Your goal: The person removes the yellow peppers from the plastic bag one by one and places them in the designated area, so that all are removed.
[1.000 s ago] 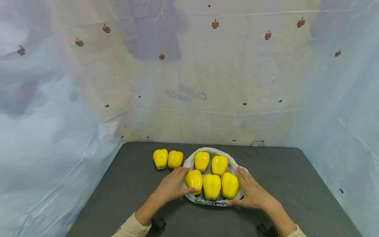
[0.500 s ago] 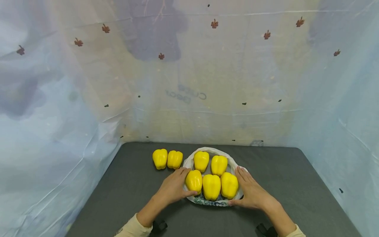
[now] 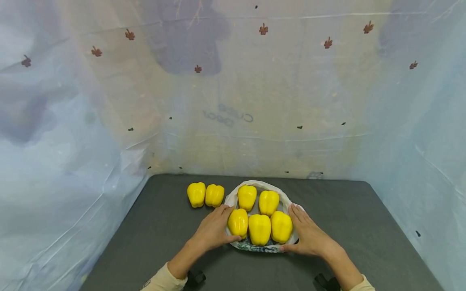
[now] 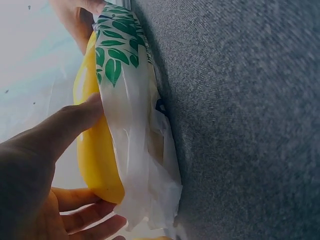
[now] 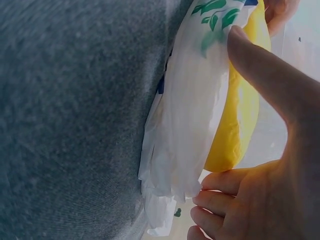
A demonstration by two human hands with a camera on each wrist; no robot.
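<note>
Our left hand (image 3: 214,228) spreads wide along one side of the bag (image 3: 263,185), thumb against a pepper at the bag's edge; our right hand (image 3: 311,234) is spread just as wide on the other side, its thumb tip on the edge. We hold five yellow peppers (image 3: 259,229) between them, all lying inside the bag on the dark counter (image 3: 367,230). We see the bag's green leaf print only in part, and its floor is mostly covered by the peppers. Each wrist view shows just a slice of the far hand, cut off at the top. Two more peppers (image 3: 196,195) lie beside the bag, past our left hand. Both sleeves (image 3: 165,279) run out of frame, and we cannot read the faint lettering (image 3: 228,116) on the sheet (image 3: 276,89) behind.
</note>
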